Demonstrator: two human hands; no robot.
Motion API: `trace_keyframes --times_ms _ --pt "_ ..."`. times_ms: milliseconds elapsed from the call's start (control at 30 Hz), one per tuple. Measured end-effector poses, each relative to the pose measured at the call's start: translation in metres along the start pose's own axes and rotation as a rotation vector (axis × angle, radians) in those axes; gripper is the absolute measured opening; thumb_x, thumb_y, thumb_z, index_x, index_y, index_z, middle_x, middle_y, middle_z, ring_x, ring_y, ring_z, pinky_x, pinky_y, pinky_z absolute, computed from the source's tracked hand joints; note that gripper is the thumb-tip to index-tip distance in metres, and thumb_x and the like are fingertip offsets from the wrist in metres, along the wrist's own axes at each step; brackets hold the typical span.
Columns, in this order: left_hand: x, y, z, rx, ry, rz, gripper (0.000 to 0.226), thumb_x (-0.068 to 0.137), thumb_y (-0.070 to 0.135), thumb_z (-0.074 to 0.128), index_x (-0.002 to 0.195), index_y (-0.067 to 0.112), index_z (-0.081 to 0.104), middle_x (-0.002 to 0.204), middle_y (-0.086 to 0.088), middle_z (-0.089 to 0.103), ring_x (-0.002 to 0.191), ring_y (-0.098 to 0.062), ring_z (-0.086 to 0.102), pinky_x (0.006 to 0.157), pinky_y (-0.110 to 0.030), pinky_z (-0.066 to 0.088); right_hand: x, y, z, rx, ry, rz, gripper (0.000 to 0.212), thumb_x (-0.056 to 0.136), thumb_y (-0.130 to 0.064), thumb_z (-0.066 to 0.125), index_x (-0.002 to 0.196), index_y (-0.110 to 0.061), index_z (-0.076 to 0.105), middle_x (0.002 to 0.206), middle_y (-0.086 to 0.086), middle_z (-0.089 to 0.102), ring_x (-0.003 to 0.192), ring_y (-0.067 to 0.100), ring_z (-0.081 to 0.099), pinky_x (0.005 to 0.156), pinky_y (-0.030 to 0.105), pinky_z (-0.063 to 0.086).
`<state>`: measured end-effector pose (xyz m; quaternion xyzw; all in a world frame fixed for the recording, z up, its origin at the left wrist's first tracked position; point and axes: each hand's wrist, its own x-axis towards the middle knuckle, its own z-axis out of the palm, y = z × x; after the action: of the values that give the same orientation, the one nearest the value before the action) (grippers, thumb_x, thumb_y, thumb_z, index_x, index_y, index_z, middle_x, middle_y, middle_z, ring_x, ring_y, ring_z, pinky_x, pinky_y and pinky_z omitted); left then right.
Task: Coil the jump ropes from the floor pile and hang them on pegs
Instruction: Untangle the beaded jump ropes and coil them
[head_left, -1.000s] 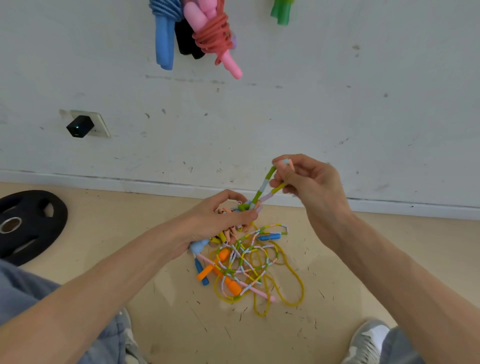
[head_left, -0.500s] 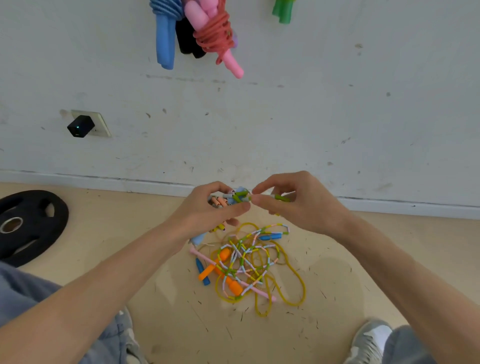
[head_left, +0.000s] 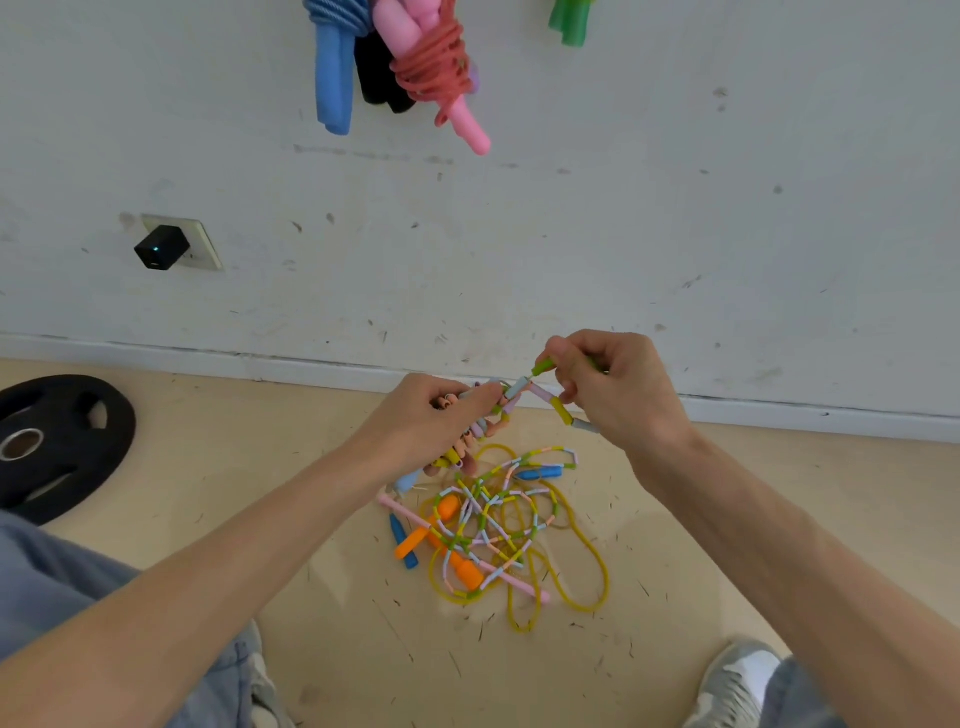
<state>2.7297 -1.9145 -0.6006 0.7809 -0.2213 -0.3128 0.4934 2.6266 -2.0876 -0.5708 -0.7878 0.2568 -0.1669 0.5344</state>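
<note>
Down at the bottom, closest to the person, a grey and white sneaker (head_left: 737, 686) stands on the right. A knee in blue jeans (head_left: 57, 597) fills the left corner. Both are on a pale wooden floor (head_left: 753, 519) with lots of little dark scratches.

A bit further out, between the two arms, a tangled pile of jump ropes (head_left: 493, 530) lies on the floor. In it are a thin yellow rope (head_left: 589, 564) that loops out to the right, two orange handles (head_left: 460, 569), a small dark blue handle (head_left: 402, 540) and a long pink handle (head_left: 400, 509). There is also a bead rope (head_left: 483, 506) made of little green, yellow, pink, white and blue tubes.

Just above the pile, both hands hold part of the bead rope up in the air. The left hand (head_left: 423, 421) has its fingers curled tight round a bunch of bead loops. A light blue handle (head_left: 408, 480) pokes out under it. The right hand (head_left: 618, 389) pinches the rope at a green bead. A short piece of rope runs between the hands, which are near each other.

Far to the left, a round black weight plate (head_left: 52, 441) lies flat on the floor. Behind it all is a white wall (head_left: 675, 208) with marks on it. A small black plug (head_left: 161, 248) sits in a socket there. High up hang coiled ropes: blue foam handles (head_left: 335, 78), a black one (head_left: 382, 78), pink handles wrapped in red rope (head_left: 441, 78), and a green one (head_left: 569, 23) off to the right.
</note>
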Motion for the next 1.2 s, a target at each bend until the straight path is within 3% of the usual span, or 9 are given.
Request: trace_keyframes --times_ms 200,333,500,667,767,833,967,1100,1200 --pt "0.003 -0.005 0.001 -0.006 0.045 -0.022 0.035 0.094 0.056 0.065 0.106 0.023 0.072 0.06 0.006 0.071 0.048 -0.006 0.064 0.041 -0.015 0.041 -0.004 0.005 -0.001 0.259 -0.092 0.1 0.03 0.102 -0.033 0.065 0.092 -0.009 0.08 0.071 0.006 0.042 0.053 0.01 0.04 0.062 0.017 0.053" --pt "-0.001 -0.011 0.001 0.013 0.082 0.016 0.037 0.094 0.052 0.068 0.111 0.02 0.071 0.065 0.004 0.072 0.052 -0.008 0.067 0.044 -0.014 0.043 -0.01 0.01 0.0 0.111 -0.267 0.166 0.038 0.079 -0.056 0.082 0.096 -0.022 0.081 0.075 -0.001 0.07 0.067 0.011 0.061 0.064 0.019 0.053" --pt "-0.002 -0.013 0.004 0.036 0.13 0.118 0.021 0.095 0.045 0.069 0.103 0.027 0.074 0.073 0.003 0.073 0.056 -0.015 0.071 0.051 -0.024 0.051 -0.003 0.006 -0.002 -0.106 -0.342 0.109 0.01 0.096 -0.019 0.074 0.092 -0.011 0.08 0.071 0.006 0.075 0.052 0.012 0.063 0.055 0.023 0.05" --pt "-0.005 -0.018 0.009 0.157 0.177 0.177 0.017 0.098 0.049 0.061 0.094 0.041 0.075 0.071 0.014 0.07 0.055 -0.012 0.071 0.053 -0.029 0.055 -0.007 -0.002 0.003 -0.415 -0.331 -0.078 0.016 0.097 -0.025 0.071 0.081 -0.022 0.076 0.065 -0.005 0.071 0.05 0.004 0.057 0.05 0.02 0.046" --pt "-0.001 -0.015 0.006 0.098 0.146 0.143 0.022 0.101 0.046 0.058 0.093 0.037 0.077 0.076 0.0 0.071 0.055 -0.016 0.071 0.053 -0.028 0.055 -0.01 -0.007 0.004 -0.406 -0.252 -0.165 0.021 0.094 -0.009 0.066 0.082 -0.025 0.073 0.066 -0.009 0.069 0.051 0.001 0.056 0.05 0.012 0.039" --pt "0.0 -0.013 0.006 0.075 0.12 0.15 0.025 0.102 0.045 0.056 0.092 0.036 0.077 0.083 -0.008 0.07 0.056 -0.018 0.07 0.053 -0.026 0.053 -0.009 -0.012 0.0 -0.414 -0.188 -0.205 0.033 0.086 0.003 0.06 0.089 -0.025 0.076 0.074 -0.01 0.072 0.065 -0.002 0.062 0.058 0.012 0.042" --pt "0.0 -0.007 0.011 -0.041 0.072 0.107 0.025 0.102 0.046 0.057 0.091 0.036 0.077 0.076 -0.005 0.066 0.054 -0.014 0.065 0.047 -0.017 0.044 -0.003 -0.016 -0.013 -0.422 -0.079 -0.276 0.044 0.079 0.012 0.053 0.089 -0.023 0.077 0.079 -0.018 0.073 0.083 0.002 0.068 0.071 0.015 0.051" --pt "0.002 -0.001 0.01 -0.138 0.116 -0.003 0.03 0.097 0.052 0.064 0.102 0.023 0.071 0.068 0.004 0.07 0.052 -0.009 0.065 0.041 -0.017 0.041 0.007 -0.004 -0.013 -0.312 0.039 -0.228 0.038 0.085 0.012 0.053 0.089 -0.018 0.076 0.084 -0.014 0.076 0.08 0.002 0.07 0.069 0.014 0.051" --pt "-0.001 -0.004 0.011 -0.145 0.15 0.042 0.027 0.098 0.045 0.064 0.105 0.02 0.073 0.073 0.0 0.07 0.053 -0.01 0.065 0.043 -0.015 0.041 0.011 0.008 -0.013 -0.267 -0.026 -0.088 0.04 0.089 0.01 0.056 0.088 -0.025 0.075 0.08 -0.007 0.076 0.068 0.0 0.065 0.065 0.023 0.049"
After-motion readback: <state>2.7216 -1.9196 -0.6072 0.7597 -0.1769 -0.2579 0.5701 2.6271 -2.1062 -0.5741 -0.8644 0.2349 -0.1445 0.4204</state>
